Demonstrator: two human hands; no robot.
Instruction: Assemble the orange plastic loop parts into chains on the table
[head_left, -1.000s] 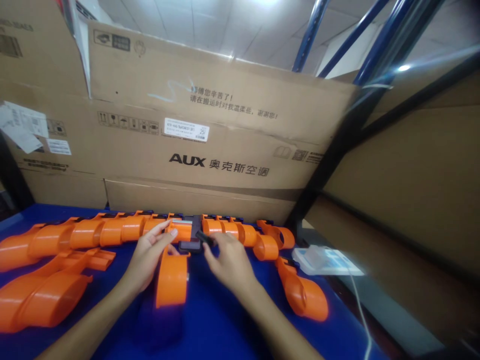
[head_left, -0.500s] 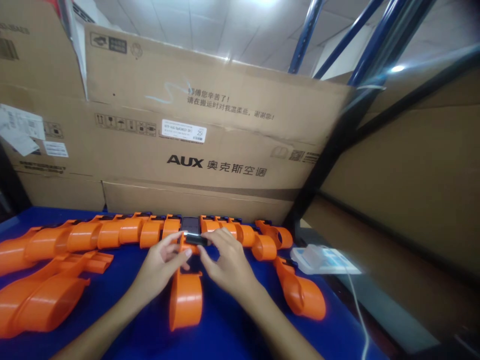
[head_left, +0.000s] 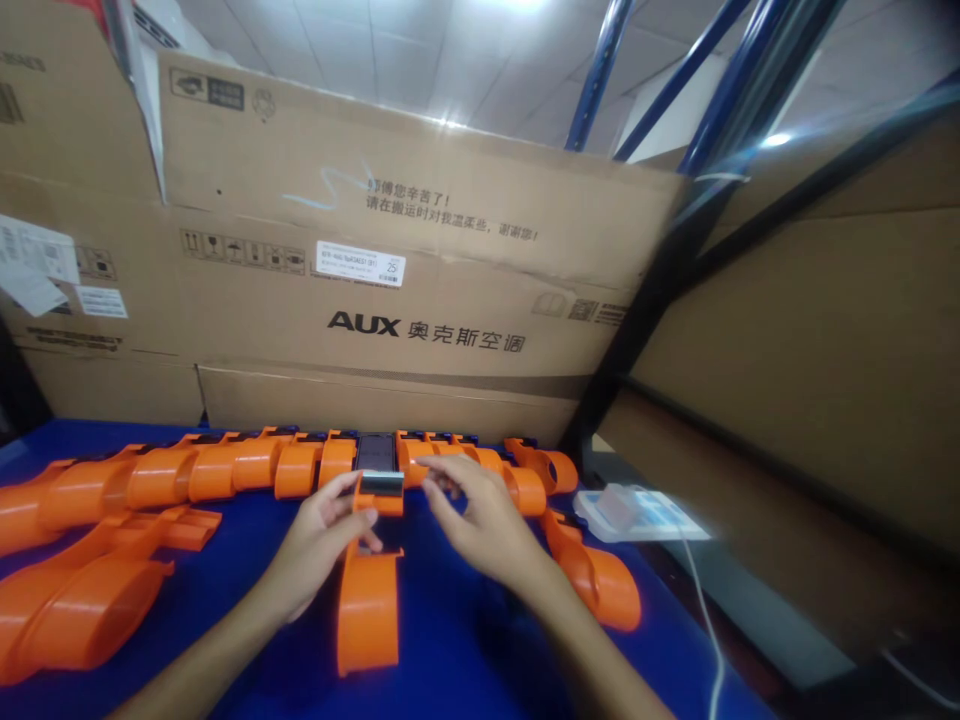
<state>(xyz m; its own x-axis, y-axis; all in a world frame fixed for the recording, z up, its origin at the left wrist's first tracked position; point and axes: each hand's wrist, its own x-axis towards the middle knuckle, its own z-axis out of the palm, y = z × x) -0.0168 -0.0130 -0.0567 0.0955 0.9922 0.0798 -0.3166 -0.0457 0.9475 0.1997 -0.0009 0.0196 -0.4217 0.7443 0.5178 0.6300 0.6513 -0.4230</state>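
Observation:
My left hand [head_left: 321, 540] is closed on the upper part of an orange plastic holder [head_left: 369, 612], thumb in front. The holder's wide curved band hangs down toward me. Across its top sits a black piece [head_left: 382, 486] with a pale upper edge. Just to the right, my right hand [head_left: 480, 515] is apart from the holder, with fingers spread and nothing visible in them. Behind the held holder, a dark rectangular piece [head_left: 376, 452] stands in the row of similar orange holders [head_left: 255, 465].
Two larger orange pieces [head_left: 97, 610] lie at the left of the blue tabletop [head_left: 277, 660]. Another orange holder [head_left: 611, 590] lies at the right, near a white power strip [head_left: 645, 515] with a cable. Cardboard [head_left: 450, 400] walls the back; a dark rack post [head_left: 637, 330] rises at right.
My right hand has let go of the black piece and moved right, its fingers opening. My left hand keeps its hold on the orange holder. The view has shifted slightly.

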